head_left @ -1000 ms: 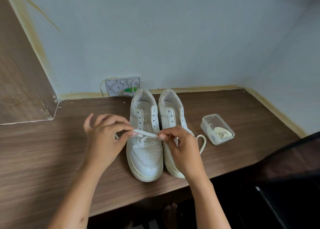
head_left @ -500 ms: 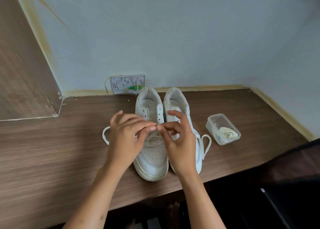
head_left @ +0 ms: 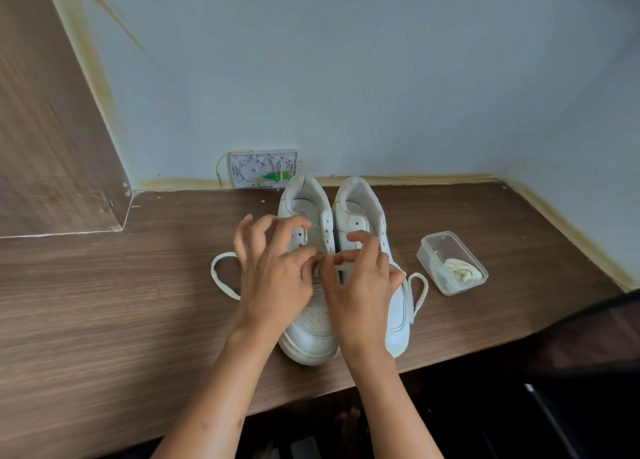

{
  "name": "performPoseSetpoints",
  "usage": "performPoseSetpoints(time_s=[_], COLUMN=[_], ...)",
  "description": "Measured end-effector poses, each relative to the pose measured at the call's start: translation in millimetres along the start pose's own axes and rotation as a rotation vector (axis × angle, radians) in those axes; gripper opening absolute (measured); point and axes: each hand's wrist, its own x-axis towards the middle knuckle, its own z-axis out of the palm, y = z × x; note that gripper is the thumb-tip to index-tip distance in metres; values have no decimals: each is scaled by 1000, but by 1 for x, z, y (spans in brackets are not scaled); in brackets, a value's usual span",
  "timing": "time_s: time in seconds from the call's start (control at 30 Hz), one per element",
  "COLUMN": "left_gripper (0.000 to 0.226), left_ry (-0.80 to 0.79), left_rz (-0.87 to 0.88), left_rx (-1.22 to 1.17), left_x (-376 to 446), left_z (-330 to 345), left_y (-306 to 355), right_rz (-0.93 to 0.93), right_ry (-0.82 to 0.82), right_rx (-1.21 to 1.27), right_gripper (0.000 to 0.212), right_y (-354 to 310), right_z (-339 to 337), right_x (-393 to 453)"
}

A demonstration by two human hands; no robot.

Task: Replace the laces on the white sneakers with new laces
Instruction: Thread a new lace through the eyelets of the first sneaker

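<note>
Both hands, left point(head_left: 273, 278) and right point(head_left: 360, 285), we note pinching a flat white lace point(head_left: 221, 278) over the left white leather sneaker point(head_left: 311, 323) on the brown wood-grain desk point(head_left: 104, 320).

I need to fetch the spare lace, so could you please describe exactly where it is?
Start at the pair of white sneakers on the wooden desk. To their right stands a small clear plastic tub, lidless; the bundled cream lace lies inside it, unlike the loose lace looping around the shoes.

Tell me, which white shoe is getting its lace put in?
The left white leather sneaker, nearer the wooden side panel. Both hands pinch a flat white lace over its eyelets. The right sneaker, beside the clear plastic box, shows bare eyelets.
</note>
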Motion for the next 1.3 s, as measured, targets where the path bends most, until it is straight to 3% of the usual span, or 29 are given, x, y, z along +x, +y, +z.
performPoseSetpoints(time_s=[0.2, 0.37, 0.67, 0.73, 0.93, 1.0, 1.07, 1.17, 1.3], left_gripper=[9, 9, 22, 25, 21, 24, 44, 64, 66], left_ry=[23, -1, -48, -21, 34, 26, -4, -70, -123], left_rz=[-265, -257, -254, -258, -224, -194, -172, -128, -123], left_rx=[-148, -237, -289, -317, -269, -234, -200, -155, -133], left_x=[2, 2, 4, 6, 8, 7, 6, 5, 3], left_z=[9, 12, 8, 4, -6, -6, -5, -7, -8], left_y=[8, 2, -7, -14, -29, -31, -33, -31, -32], right_rz=[47, 78, -72, -39, 330, 272, 97, -141, -143], right_ry=[-6, -45, -41, 41, 354, 310, 144, -100, -48], right_rx=[106, 112, -189, -250, -261, -217, -186, -240, -242], right_gripper=[39, 19, 5, 6, 9, 15, 22, 12, 4], right_y=[-1, 4, 18, 26, 59, 54, 42, 31, 28], right_z=[-1, -5, -3, -12, -53, -50, -42, -22, -15], right_x=[-5, -1, 8, 16, 37, 34, 29, 19, 20])
